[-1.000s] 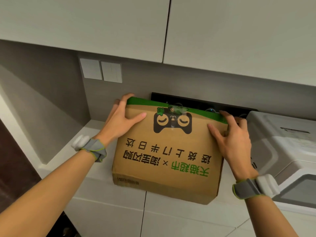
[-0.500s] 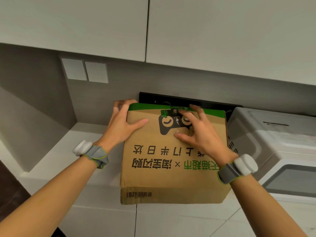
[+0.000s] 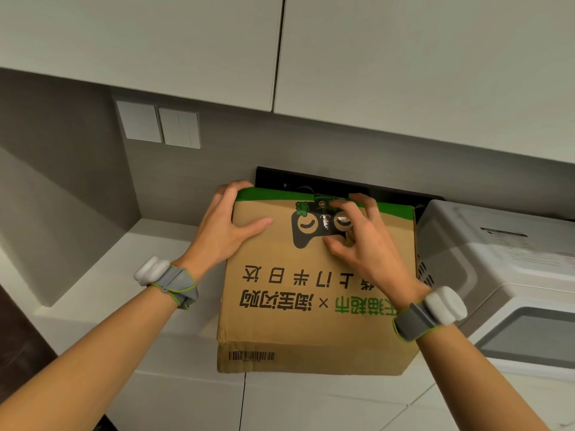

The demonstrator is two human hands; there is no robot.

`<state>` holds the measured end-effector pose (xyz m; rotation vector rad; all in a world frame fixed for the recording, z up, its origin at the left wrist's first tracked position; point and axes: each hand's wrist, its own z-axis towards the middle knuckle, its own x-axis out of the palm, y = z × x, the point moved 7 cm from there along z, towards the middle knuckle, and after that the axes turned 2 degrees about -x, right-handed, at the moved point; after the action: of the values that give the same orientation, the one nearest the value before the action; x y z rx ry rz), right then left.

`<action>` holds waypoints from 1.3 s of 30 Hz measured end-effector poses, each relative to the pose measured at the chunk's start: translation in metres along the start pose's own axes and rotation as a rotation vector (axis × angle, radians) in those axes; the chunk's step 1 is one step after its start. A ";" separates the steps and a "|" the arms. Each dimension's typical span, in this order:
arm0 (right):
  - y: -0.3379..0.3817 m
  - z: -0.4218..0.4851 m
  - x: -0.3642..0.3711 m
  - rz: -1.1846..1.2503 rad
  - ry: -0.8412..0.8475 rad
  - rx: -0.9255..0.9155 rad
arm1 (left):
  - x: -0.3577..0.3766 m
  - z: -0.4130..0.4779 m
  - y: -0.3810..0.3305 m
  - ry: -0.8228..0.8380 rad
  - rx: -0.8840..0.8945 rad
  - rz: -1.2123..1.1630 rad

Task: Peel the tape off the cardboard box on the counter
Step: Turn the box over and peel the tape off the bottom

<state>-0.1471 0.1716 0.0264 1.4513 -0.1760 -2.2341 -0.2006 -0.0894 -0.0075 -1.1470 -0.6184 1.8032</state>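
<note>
A brown cardboard box (image 3: 311, 321) with a green far edge, a black cat logo and printed characters stands on the white counter (image 3: 124, 275). A strip of clear glossy tape (image 3: 325, 220) runs over the logo at the middle of the box's far edge. My left hand (image 3: 224, 228) grips the box's far left corner, fingers wrapped behind it and thumb lying on the top face. My right hand (image 3: 367, 244) is on the logo, its curled fingertips and thumb pinching at the tape. The far end of the tape is hidden behind the box edge.
A white appliance (image 3: 497, 259) with a glass door stands right against the box's right side. A black panel (image 3: 280, 181) sits on the wall behind the box. Two wall switches (image 3: 158, 126) are at upper left, and upper cabinets (image 3: 280, 42) hang overhead.
My right hand moved from the box's right far corner to the centre of the logo and curled its fingers onto the tape. My left hand kept its hold on the corner.
</note>
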 end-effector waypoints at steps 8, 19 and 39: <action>-0.004 0.000 -0.001 0.050 -0.021 0.004 | 0.001 -0.001 0.000 0.000 0.021 -0.010; -0.006 0.002 0.000 0.036 -0.015 -0.008 | 0.000 -0.002 0.001 -0.008 0.028 -0.013; -0.006 -0.001 0.002 0.043 0.004 -0.025 | -0.001 -0.003 -0.001 -0.017 0.047 -0.027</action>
<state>-0.1488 0.1758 0.0226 1.4253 -0.1759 -2.1910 -0.1973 -0.0896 -0.0077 -1.0881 -0.5952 1.7975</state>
